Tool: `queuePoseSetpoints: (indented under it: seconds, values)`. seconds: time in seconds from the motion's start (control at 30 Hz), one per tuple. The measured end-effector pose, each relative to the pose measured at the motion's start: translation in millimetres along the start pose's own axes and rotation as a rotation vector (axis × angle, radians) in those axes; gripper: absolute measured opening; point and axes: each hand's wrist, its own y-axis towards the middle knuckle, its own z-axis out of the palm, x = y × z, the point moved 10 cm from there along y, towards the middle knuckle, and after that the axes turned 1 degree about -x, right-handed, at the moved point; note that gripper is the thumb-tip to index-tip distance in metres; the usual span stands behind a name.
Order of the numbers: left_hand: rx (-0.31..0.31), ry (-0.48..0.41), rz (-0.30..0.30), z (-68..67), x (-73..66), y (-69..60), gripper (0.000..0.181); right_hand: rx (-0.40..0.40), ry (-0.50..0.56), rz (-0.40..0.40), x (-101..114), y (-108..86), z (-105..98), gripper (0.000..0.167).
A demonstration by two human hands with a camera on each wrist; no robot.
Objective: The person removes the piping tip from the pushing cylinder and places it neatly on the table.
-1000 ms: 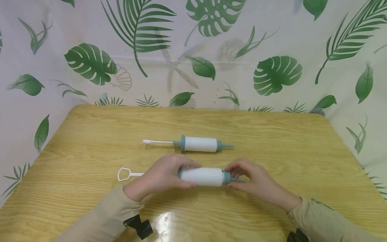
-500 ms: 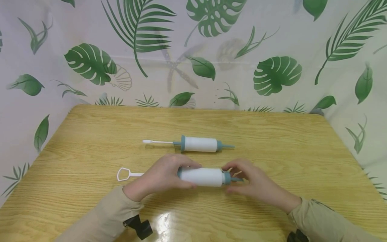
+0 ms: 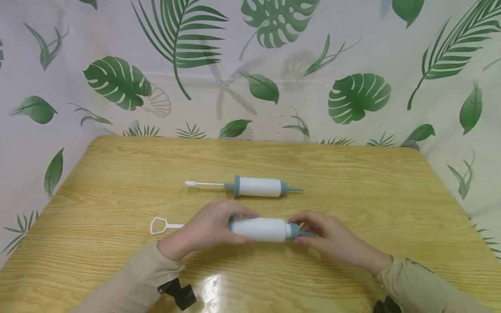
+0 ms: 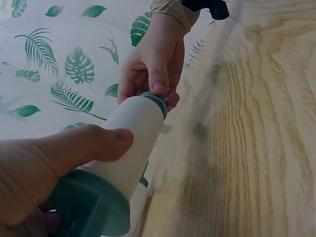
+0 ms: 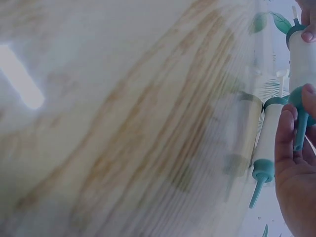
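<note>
White barrel of a syringe-shaped tool taken as landmark; it is held over the surface. Left hand wrapped round the barrel's collar end, thumb along its wall. Right hand pinching the teal cap at the barrel's opposite end. A narrow white neck shows between cap and barrel, so cap not fully seated. Step in hand, judged: turning or drawing the cap on its neck; direction not clear from this view. Next move calls for a steady barrel and the cap kept in line with it. Second syringe lies beyond the barrel, its cap meeting its body. Both walls opaque; contents cannot be told.
</note>
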Motion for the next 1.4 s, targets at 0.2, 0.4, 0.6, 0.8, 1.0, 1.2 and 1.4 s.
queuePoseSetpoints:
  seconds: [0.2,0.4,0.6,0.8,1.0,1.2,1.4]
  values:
    - [0.004,0.016,-0.013,3.5,3.1,-0.8,0.044,-0.012,-0.039,0.008,-3.9,-1.0,-2.3,0.041]
    - [0.024,0.037,-0.031,9.5,7.7,-1.8,0.045,-0.038,-0.08,0.042,-7.8,-2.2,-7.9,0.044]
    - [0.044,0.061,-0.033,15.7,13.4,-1.0,0.045,-0.051,-0.068,0.038,-8.3,-2.6,-10.6,0.043]
    - [0.056,0.054,-0.051,20.9,19.2,-0.4,0.046,-0.046,-0.064,0.038,-9.0,-2.6,-10.4,0.043]
    - [0.064,0.052,-0.059,23.3,21.4,-0.1,0.046,-0.052,-0.068,0.028,-7.2,-1.9,-11.0,0.043]
    - [0.061,0.056,-0.057,24.7,21.7,-0.1,0.047,-0.054,-0.056,0.024,-5.9,-2.1,-11.1,0.043]
    - [0.05,0.058,-0.052,25.2,21.0,-0.3,0.049,-0.06,-0.053,0.025,-4.4,-2.0,-11.5,0.043]
